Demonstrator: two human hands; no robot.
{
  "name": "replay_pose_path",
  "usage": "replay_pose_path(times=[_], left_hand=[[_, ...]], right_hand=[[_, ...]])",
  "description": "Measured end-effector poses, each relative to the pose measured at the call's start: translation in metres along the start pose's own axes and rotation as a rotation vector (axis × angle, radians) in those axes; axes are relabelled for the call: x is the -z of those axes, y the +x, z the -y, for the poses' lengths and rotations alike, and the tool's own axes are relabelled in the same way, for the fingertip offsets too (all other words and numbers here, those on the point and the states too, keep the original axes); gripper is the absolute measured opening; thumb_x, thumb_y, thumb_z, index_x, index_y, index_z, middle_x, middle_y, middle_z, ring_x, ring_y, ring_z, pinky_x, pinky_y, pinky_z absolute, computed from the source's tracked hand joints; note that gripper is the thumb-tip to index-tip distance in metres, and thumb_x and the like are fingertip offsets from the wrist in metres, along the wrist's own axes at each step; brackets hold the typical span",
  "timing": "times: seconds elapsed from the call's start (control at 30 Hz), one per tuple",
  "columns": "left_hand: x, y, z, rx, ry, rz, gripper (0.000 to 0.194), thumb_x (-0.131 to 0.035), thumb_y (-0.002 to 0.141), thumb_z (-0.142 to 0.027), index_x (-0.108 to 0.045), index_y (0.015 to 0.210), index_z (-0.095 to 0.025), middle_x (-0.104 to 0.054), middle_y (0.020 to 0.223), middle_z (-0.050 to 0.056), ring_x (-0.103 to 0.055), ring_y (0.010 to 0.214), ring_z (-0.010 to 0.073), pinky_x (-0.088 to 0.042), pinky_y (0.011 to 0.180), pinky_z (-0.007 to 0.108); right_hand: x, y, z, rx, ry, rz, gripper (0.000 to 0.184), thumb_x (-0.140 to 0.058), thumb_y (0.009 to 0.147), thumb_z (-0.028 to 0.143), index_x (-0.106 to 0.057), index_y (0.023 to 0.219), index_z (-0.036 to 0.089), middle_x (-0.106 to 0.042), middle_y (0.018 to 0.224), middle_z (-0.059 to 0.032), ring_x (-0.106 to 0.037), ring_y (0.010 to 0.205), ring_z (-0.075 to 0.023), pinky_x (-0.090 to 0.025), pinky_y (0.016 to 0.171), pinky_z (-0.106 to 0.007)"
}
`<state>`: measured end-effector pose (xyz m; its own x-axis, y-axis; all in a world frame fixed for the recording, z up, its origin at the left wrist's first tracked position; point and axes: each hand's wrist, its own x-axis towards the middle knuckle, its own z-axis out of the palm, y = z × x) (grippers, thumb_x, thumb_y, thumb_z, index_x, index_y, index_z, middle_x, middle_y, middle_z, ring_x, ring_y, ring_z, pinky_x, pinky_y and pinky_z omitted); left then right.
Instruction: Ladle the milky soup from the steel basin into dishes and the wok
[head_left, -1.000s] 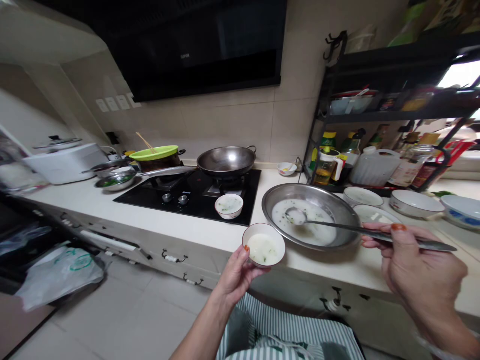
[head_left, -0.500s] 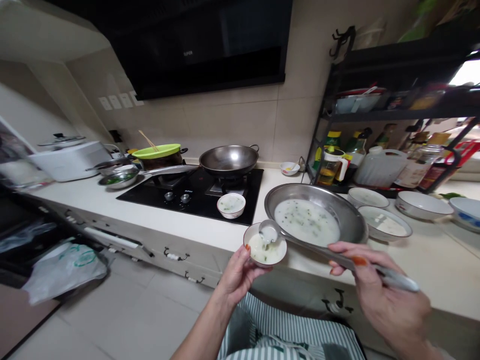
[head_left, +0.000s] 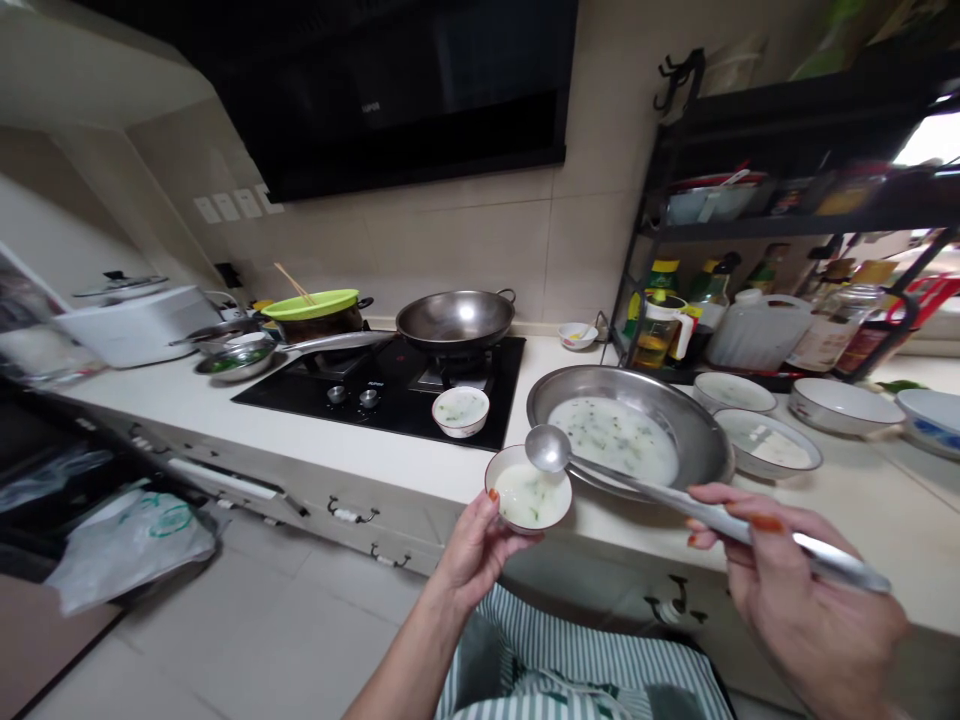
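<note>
My left hand [head_left: 480, 555] grips a small white bowl [head_left: 531, 505] by its side, in front of the counter edge. Pale soup with green bits lies inside it. A long-handled metal ladle [head_left: 697, 508] is in my right hand [head_left: 806, 590], fingers closed round the handle. Its head hangs above the bowl's far rim and looks emptied. Just behind, a wide steel basin [head_left: 701, 425] on the counter holds more of the whitish soup with green pieces. Another filled bowl [head_left: 460, 424] stands on the hob's front right part.
A steel wok [head_left: 454, 318] sits on the right burner of the black hob [head_left: 330, 405]. Several bowls, including a white bowl [head_left: 844, 415], line the right counter below a black rack [head_left: 780, 228] with bottles. A green strainer [head_left: 319, 302] covers a pot at left.
The ladle has tipped its soup into the small bowl and lifted slightly. My right hand has moved to the right and a little down; my left hand has stayed nearly still.
</note>
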<state>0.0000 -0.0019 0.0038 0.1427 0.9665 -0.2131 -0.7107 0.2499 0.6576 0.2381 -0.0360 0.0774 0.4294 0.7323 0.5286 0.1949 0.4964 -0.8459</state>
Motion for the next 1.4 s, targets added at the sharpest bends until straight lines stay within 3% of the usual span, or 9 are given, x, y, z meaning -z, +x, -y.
replay_pose_path(times=[0.13, 0.27, 0.43, 0.57, 0.73, 1.1, 1.4], left_hand=[[-0.002, -0.001, -0.001, -0.001, -0.003, -0.006, 0.041, -0.073, 0.074, -0.033, -0.061, 0.107, -0.012, -0.064, 0.115, 0.015, -0.066, 0.093, 0.0293, -0.058, 0.074, 0.044], [-0.002, -0.001, -0.001, -0.001, -0.011, -0.009, 0.043, -0.073, 0.073, -0.033, -0.061, 0.110, -0.013, -0.064, 0.116, 0.015, -0.065, 0.094, 0.0294, -0.058, 0.074, 0.044], [0.000, 0.000, 0.000, 0.000, -0.015, 0.013, 0.042, -0.072, 0.075, -0.033, -0.060, 0.111, -0.013, -0.063, 0.118, 0.016, -0.066, 0.094, 0.0297, -0.058, 0.075, 0.045], [0.001, 0.001, 0.001, -0.005, -0.009, 0.022, 0.041, -0.071, 0.076, -0.033, -0.060, 0.111, -0.014, -0.063, 0.118, 0.016, -0.066, 0.095, 0.0295, -0.057, 0.076, 0.045], [0.001, 0.001, 0.001, 0.000, 0.000, 0.012, 0.040, -0.072, 0.075, -0.032, -0.061, 0.109, -0.013, -0.063, 0.117, 0.016, -0.066, 0.093, 0.0290, -0.057, 0.076, 0.046], [0.000, 0.001, 0.001, -0.002, -0.002, 0.030, 0.045, -0.071, 0.076, -0.032, -0.060, 0.114, -0.013, -0.062, 0.120, 0.016, -0.065, 0.095, 0.0290, -0.058, 0.076, 0.045], [-0.001, -0.001, 0.001, -0.001, 0.002, 0.017, 0.043, -0.071, 0.075, -0.032, -0.061, 0.112, -0.013, -0.062, 0.119, 0.016, -0.066, 0.094, 0.0289, -0.057, 0.076, 0.045]], right_hand=[[0.005, 0.020, -0.012, 0.054, -0.114, -0.096, 0.018, -0.059, 0.085, 0.036, -0.061, 0.082, 0.018, -0.068, 0.089, -0.0065, -0.066, 0.062, -0.0163, -0.054, 0.056, -0.031], [0.015, 0.031, -0.035, 0.119, -0.346, -0.013, 0.022, -0.053, 0.088, 0.037, -0.063, 0.087, 0.017, -0.069, 0.089, -0.0062, -0.065, 0.059, -0.0145, -0.053, 0.063, -0.031], [0.011, 0.032, -0.053, 0.201, -0.360, 0.055, 0.022, -0.052, 0.087, 0.038, -0.063, 0.085, 0.019, -0.069, 0.090, -0.0063, -0.065, 0.057, -0.0142, -0.054, 0.062, -0.030], [0.003, 0.032, -0.053, 0.126, -0.342, 0.092, 0.029, -0.052, 0.086, 0.044, -0.064, 0.083, 0.018, -0.069, 0.087, -0.0069, -0.066, 0.055, -0.0151, -0.055, 0.059, -0.030], [0.006, 0.038, -0.048, -0.052, -0.325, 0.010, 0.036, -0.052, 0.083, 0.053, -0.062, 0.082, 0.017, -0.071, 0.083, -0.0095, -0.066, 0.055, -0.0178, -0.054, 0.055, -0.031], [0.018, 0.040, -0.043, -0.105, -0.198, -0.113, 0.035, -0.059, 0.081, 0.052, -0.059, 0.082, 0.017, -0.069, 0.085, -0.0089, -0.066, 0.054, -0.0172, -0.053, 0.054, -0.030], [0.019, 0.040, -0.034, -0.124, -0.180, -0.125, 0.035, -0.062, 0.079, 0.052, -0.058, 0.079, 0.017, -0.070, 0.082, -0.0096, -0.066, 0.054, -0.0189, -0.054, 0.052, -0.031]])
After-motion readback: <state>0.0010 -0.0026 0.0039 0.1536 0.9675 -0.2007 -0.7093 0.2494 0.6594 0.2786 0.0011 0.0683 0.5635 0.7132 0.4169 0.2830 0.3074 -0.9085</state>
